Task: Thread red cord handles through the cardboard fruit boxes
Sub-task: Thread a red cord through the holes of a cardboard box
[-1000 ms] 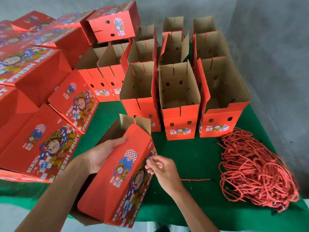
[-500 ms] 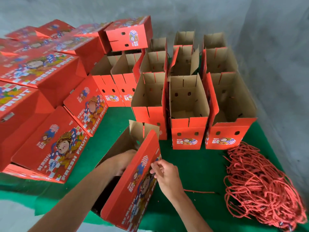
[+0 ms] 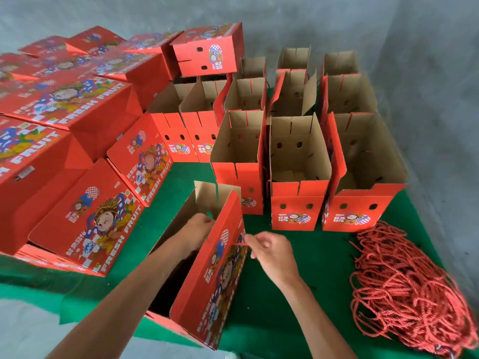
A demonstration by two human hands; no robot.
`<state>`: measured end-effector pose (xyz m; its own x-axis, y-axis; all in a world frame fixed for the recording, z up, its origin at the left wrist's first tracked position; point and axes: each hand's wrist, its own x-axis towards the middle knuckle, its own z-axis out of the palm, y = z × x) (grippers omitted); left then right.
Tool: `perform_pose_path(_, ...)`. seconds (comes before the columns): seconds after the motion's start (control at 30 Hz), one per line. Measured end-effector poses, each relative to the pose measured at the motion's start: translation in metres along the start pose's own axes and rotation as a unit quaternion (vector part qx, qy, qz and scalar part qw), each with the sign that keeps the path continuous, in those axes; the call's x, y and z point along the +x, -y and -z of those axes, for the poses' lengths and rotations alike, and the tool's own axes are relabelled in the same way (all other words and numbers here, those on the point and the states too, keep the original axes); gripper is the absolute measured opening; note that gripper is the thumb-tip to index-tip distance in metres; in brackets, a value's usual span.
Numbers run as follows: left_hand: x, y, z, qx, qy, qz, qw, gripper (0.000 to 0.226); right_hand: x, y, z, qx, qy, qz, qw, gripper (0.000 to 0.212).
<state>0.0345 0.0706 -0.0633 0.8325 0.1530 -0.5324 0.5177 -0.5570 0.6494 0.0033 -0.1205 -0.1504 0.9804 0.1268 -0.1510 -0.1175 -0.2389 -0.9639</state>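
The right hand (image 3: pixel 272 255) pinches a red cord (image 3: pixel 239 244) at the near box's (image 3: pixel 215 275) outer wall; the left hand (image 3: pixel 197 230) reaches inside, fingers hidden. Next, probably, feeding it through.

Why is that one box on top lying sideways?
One box lies tipped on its side atop the stack, unlike the upright open boxes. The cords sit in a tangled heap. Nothing looks torn or spilled.
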Motion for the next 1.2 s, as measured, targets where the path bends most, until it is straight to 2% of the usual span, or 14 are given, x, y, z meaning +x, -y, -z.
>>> perform_pose_path(0.07,0.002,-0.004,0.003,-0.048,-0.029,-0.018,0.998,0.05,0.002,0.021,0.016,0.108,-0.023,0.021,0.994,0.018)
perform_pose_path(0.13,-0.003,-0.014,0.006,-0.085,-0.067,-0.057,0.992,0.054,0.007,0.046,0.031,0.177,-0.032,0.032,0.983,0.013)
perform_pose_path(0.27,-0.031,-0.038,0.001,-0.075,-0.16,-0.265,0.948,0.035,0.014,0.09,0.049,0.292,-0.016,0.046,0.955,0.02)
perform_pose_path(0.33,-0.049,-0.046,-0.006,-0.034,-0.128,-0.333,0.934,0.032,0.015,0.106,0.053,0.321,-0.007,0.061,0.945,0.023)
perform_pose_path(0.4,-0.066,-0.054,-0.013,-0.024,-0.036,-0.325,0.945,0.034,0.017,0.116,0.053,0.341,-0.004,0.073,0.937,0.02)
perform_pose_path(0.47,-0.075,-0.058,-0.019,-0.068,0.038,-0.299,0.951,0.031,0.018,0.122,0.053,0.352,-0.012,0.068,0.933,0.018)
perform_pose_path(0.53,-0.078,-0.059,-0.022,-0.1,0.048,-0.299,0.948,0.023,0.02,0.126,0.052,0.387,-0.008,0.045,0.921,0.022)
perform_pose_path(0.6,-0.076,-0.058,-0.024,-0.106,0.05,-0.304,0.945,0.018,0.021,0.128,0.053,0.453,0.019,0.018,0.891,0.022)
perform_pose_path(0.67,-0.074,-0.057,-0.025,-0.097,0.038,-0.312,0.944,0.014,0.023,0.13,0.055,0.516,0.06,-0.001,0.855,0.018)
perform_pose_path(0.73,-0.071,-0.054,-0.026,-0.074,0.011,-0.323,0.944,0.012,0.026,0.13,0.056,0.542,0.085,-0.009,0.836,0.015)
perform_pose_path(0.9,-0.059,-0.046,-0.014,-0.043,-0.055,-0.322,0.944,0.016,0.032,0.122,0.065,0.506,0.019,0.0,0.862,0.021)
perform_pose_path(1.1,-0.05,-0.035,0.004,-0.114,-0.016,-0.303,0.946,0.014,0.035,0.107,0.072,0.483,-0.06,-0.014,0.873,0.022)
perform_pose_path(1.17,-0.048,-0.031,0.006,-0.125,-0.01,-0.305,0.944,0.021,0.034,0.1,0.075,0.428,-0.094,-0.02,0.899,0.022)
perform_pose_path(1.2,-0.048,-0.029,0.007,-0.131,-0.006,-0.306,0.943,0.024,0.033,0.098,0.078,0.354,-0.112,-0.018,0.928,0.022)
